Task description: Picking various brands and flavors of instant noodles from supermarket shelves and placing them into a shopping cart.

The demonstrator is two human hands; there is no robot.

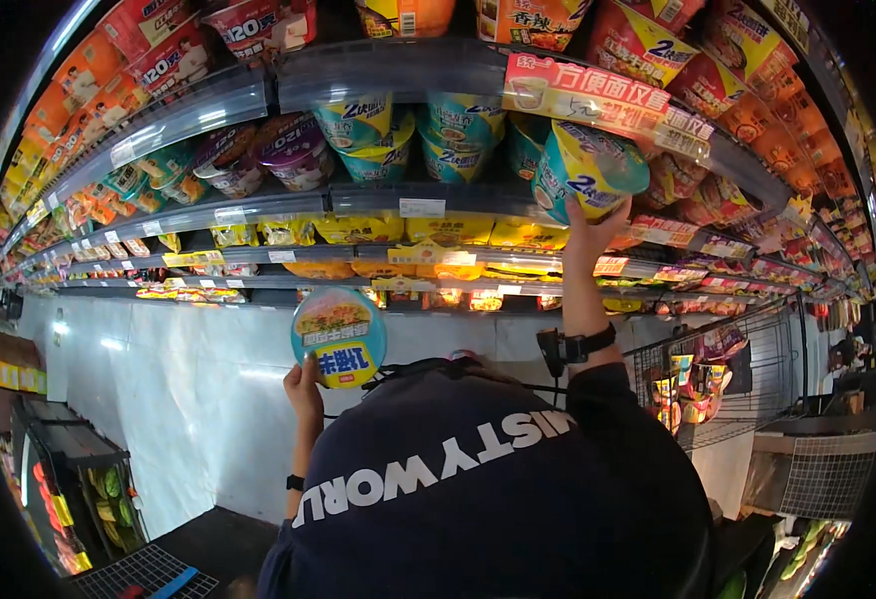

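Note:
My left hand (pixel 304 391) holds a teal instant-noodle bowl (pixel 340 318) low in front of the shelves, its printed round lid facing up. Raised at the right, my right hand (pixel 595 228) grips a second teal-and-yellow noodle bowl (pixel 591 172) from its near side. That bowl is tilted and sits in front of the second shelf's opening, just under a red promotional sign (pixel 587 93). Behind and left of it stand stacked teal noodle bowls (pixel 460 135). Whether the held bowl touches the shelf cannot be told.
Dark shelf edges (pixel 400 67) curve across the view, with purple noodle bowls (pixel 295 153) and yellow packets (pixel 359 228) below the top tier. At the right stands a wire cart (pixel 767 374) with several noodle cups (pixel 696 393). A black display rack (pixel 71 449) is at lower left on the pale floor (pixel 183 382).

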